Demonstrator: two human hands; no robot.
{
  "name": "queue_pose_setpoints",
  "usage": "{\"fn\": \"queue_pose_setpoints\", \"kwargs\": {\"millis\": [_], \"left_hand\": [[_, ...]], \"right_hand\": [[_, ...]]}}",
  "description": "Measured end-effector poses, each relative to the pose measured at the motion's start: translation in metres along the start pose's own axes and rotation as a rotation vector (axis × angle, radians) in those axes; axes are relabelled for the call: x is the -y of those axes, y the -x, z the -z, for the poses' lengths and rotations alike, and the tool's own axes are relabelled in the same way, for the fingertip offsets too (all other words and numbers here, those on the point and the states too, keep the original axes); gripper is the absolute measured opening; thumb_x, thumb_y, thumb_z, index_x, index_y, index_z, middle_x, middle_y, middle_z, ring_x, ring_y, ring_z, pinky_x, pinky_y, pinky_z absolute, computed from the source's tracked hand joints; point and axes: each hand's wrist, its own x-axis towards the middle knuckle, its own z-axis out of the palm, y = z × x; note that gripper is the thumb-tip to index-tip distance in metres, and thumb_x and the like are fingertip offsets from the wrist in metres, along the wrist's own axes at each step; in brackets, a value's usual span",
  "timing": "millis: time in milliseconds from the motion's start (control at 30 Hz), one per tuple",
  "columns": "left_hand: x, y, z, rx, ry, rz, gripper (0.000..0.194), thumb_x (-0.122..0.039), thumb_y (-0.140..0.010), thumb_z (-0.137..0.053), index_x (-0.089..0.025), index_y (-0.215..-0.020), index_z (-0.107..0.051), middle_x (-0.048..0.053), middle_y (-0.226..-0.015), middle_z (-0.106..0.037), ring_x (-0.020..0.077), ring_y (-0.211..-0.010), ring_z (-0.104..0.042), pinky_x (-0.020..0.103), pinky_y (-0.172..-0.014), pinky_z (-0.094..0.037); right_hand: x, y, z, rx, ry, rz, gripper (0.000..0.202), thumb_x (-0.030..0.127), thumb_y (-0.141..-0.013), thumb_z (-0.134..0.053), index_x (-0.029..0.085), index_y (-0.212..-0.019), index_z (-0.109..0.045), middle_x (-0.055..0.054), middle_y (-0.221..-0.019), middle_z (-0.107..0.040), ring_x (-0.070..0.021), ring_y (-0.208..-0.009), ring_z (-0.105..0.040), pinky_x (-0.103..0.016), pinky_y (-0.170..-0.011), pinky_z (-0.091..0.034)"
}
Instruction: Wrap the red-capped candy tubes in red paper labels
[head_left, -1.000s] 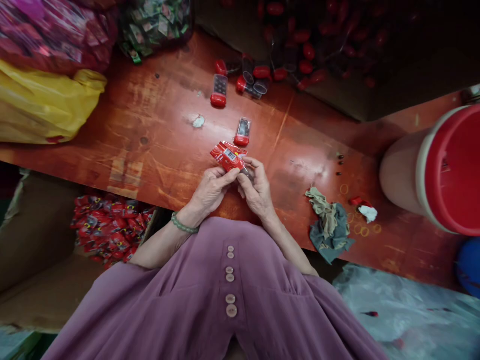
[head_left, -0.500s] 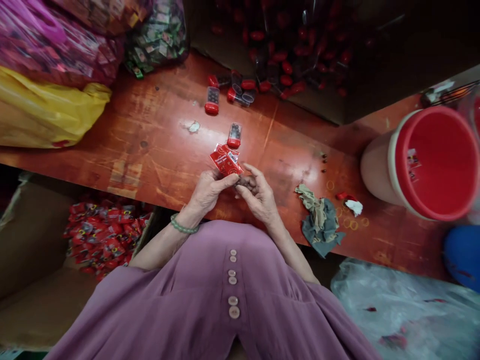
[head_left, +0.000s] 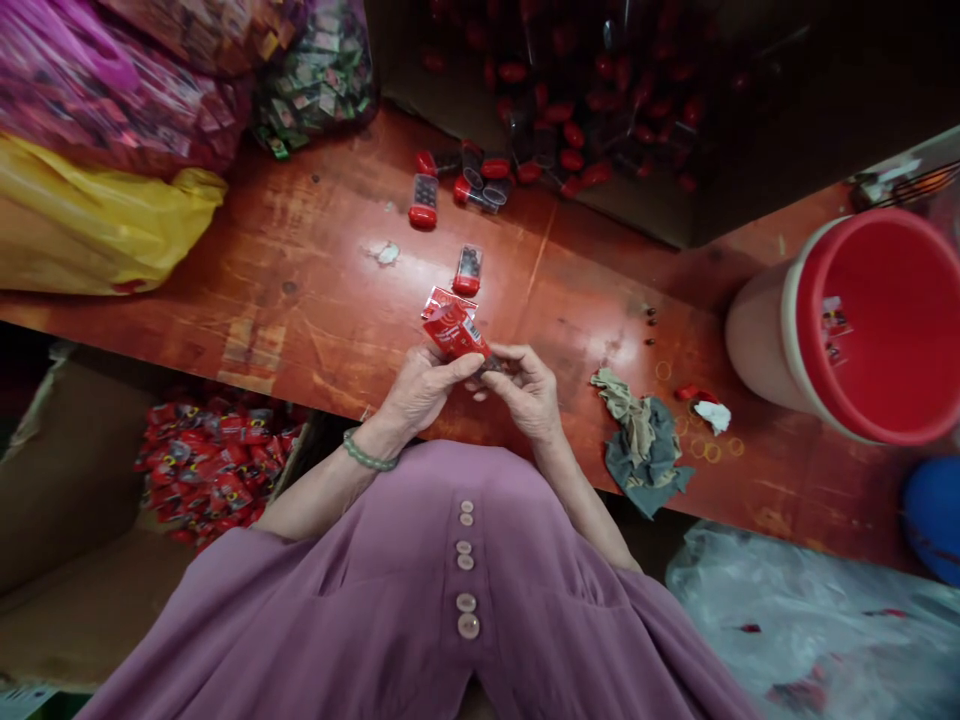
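A red printed card (head_left: pixel 454 332) with a barcode is in my left hand (head_left: pixel 420 388), pinched under the thumb. It bends into a curve at its upper end. My right hand (head_left: pixel 531 392) is closed at the card's lower right end, thumb and fingers around a small dark object (head_left: pixel 490 364) mostly hidden by my fingers. Another red-and-white card (head_left: pixel 442 299) shows behind the held one. Just beyond stands a clear container with a red lid (head_left: pixel 468 271) and dark balls inside.
More red-lidded containers (head_left: pixel 423 203) lie on the table (head_left: pixel 330 270) before a box of them. A cloth (head_left: pixel 643 445), rubber bands (head_left: pixel 705 448) and a red-rimmed bucket (head_left: pixel 795 320) are at right. Red packets (head_left: pixel 221 455) fill a carton at lower left; bulging bags (head_left: pixel 97 230) stand upper left.
The red card in my left hand has gone from flat to curved. My right hand has shifted slightly right, with its fingers bent differently around the dark object.
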Motion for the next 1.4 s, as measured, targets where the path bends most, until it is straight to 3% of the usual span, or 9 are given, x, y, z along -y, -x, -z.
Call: {"fn": "queue_pose_setpoints", "kwargs": {"millis": [233,400,567,800,1067,1167,1267,1333,1400], "left_hand": [[-0.003,-0.007,0.003,-0.181,0.010,-0.116,0.038,-0.044,-0.056,-0.091,-0.016,-0.072,-0.074,0.001,-0.070,-0.072,0.0130,-0.065,-0.064,0.027,-0.070,-0.052],[-0.007,-0.003,0.013,-0.111,-0.081,-0.081,0.039,-0.049,-0.061,-0.087,-0.013,-0.072,-0.073,0.003,-0.066,-0.069,0.0117,-0.058,-0.059,0.025,-0.056,-0.048],[-0.012,0.001,0.023,-0.079,-0.140,-0.067,0.037,-0.048,-0.067,-0.084,-0.014,-0.072,-0.073,0.002,-0.059,-0.067,0.0120,-0.053,-0.058,0.027,-0.058,-0.050],[-0.020,0.007,0.035,-0.214,-0.002,-0.025,0.037,-0.044,-0.058,-0.090,-0.014,-0.069,-0.070,0.000,-0.061,-0.066,0.0094,-0.054,-0.056,0.024,-0.056,-0.047],[-0.031,0.022,0.053,-0.248,-0.086,0.040,0.032,-0.038,-0.058,-0.089,-0.013,-0.067,-0.072,0.000,-0.063,-0.068,0.0085,-0.057,-0.057,0.021,-0.059,-0.047],[-0.039,0.036,0.066,-0.288,-0.203,0.014,0.031,-0.039,-0.059,-0.088,-0.014,-0.070,-0.074,0.001,-0.066,-0.071,0.0113,-0.059,-0.061,0.023,-0.063,-0.051],[-0.053,0.063,0.086,-0.413,-0.428,-0.021,0.027,-0.037,-0.060,-0.087,-0.017,-0.073,-0.076,0.001,-0.068,-0.073,0.0142,-0.058,-0.062,0.026,-0.060,-0.052],[-0.066,0.089,0.106,-0.578,-0.616,-0.048,0.023,-0.037,-0.061,-0.087,-0.021,-0.077,-0.078,-0.001,-0.070,-0.075,0.0156,-0.059,-0.062,0.027,-0.058,-0.052],[-0.079,0.117,0.131,-0.773,-0.809,-0.070,0.021,-0.040,-0.062,-0.085,-0.030,-0.079,-0.078,-0.007,-0.071,-0.075,0.0172,-0.061,-0.061,0.029,-0.058,-0.050]], "right_hand": [[-0.007,-0.005,-0.013,-0.119,0.104,0.091,0.032,0.040,-0.078,-0.078,0.026,-0.106,-0.068,0.001,-0.098,-0.064,-0.0105,-0.071,-0.070,-0.028,-0.066,-0.063],[-0.014,-0.013,-0.018,-0.058,0.025,0.018,0.040,0.046,-0.079,-0.076,0.026,-0.111,-0.063,0.001,-0.092,-0.068,-0.0115,-0.066,-0.070,-0.025,-0.058,-0.060],[-0.018,-0.022,-0.025,-0.028,-0.008,-0.024,0.044,0.043,-0.076,-0.078,0.027,-0.113,-0.060,0.000,-0.104,-0.069,-0.0101,-0.067,-0.072,-0.023,-0.058,-0.059],[-0.022,-0.024,-0.046,0.027,-0.008,-0.107,0.041,0.046,-0.074,-0.079,0.023,-0.101,-0.058,0.005,-0.073,-0.069,-0.0112,-0.060,-0.070,-0.025,-0.060,-0.059],[-0.035,-0.021,-0.073,0.015,0.034,-0.069,0.046,0.054,-0.068,-0.081,0.023,-0.084,-0.050,0.008,-0.072,-0.063,-0.0080,-0.055,-0.062,-0.023,-0.053,-0.056],[-0.034,-0.022,-0.076,0.151,0.217,-0.018,0.044,0.059,-0.074,-0.075,0.023,-0.082,-0.052,0.007,-0.067,-0.059,-0.0092,-0.055,-0.058,-0.024,-0.053,-0.051],[-0.023,-0.029,-0.064,0.358,0.569,0.181,0.033,0.053,-0.084,-0.070,0.021,-0.087,-0.061,-0.001,-0.078,-0.067,-0.0142,-0.071,-0.062,-0.030,-0.069,-0.053],[-0.014,-0.036,-0.047,0.341,0.814,0.318,0.026,0.045,-0.091,-0.063,0.019,-0.096,-0.065,-0.008,-0.094,-0.071,-0.0200,-0.088,-0.065,-0.037,-0.084,-0.051],[-0.008,-0.045,-0.029,0.221,1.049,0.363,0.025,0.037,-0.095,-0.058,0.017,-0.107,-0.066,-0.014,-0.108,-0.072,-0.0258,-0.103,-0.065,-0.044,-0.094,-0.047]]}}
